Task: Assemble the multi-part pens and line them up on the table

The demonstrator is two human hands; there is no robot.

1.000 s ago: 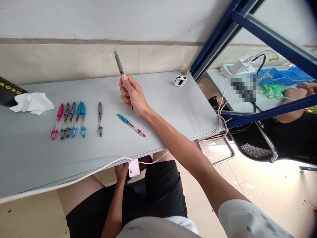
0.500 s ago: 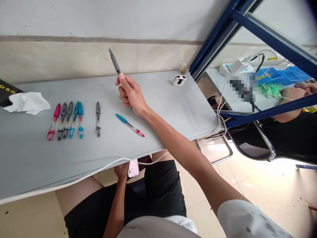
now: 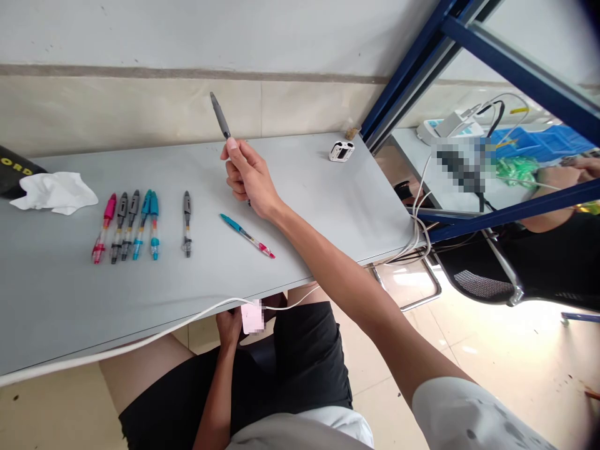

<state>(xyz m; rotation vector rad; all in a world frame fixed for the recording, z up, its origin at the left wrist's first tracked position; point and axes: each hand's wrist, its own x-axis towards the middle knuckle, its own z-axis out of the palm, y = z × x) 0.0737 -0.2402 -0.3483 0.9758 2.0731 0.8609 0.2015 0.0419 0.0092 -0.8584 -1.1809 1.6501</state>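
Six pens point(image 3: 135, 225) already lie lined up near the desk's point(image 3: 56, 300) left edge, one teal-and-red pen point(image 3: 247, 235) loose mid-desk, while the right hand point(image 3: 248, 178) pinches a grey pen point(image 3: 219, 116) aloft.

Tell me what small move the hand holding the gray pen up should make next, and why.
Probably lower the gray pen toward the lone gray pen on the table. The right hand holds it raised, tip up, above the surface, while the other pens lie flat in a row, so laying it beside them looks likeliest.
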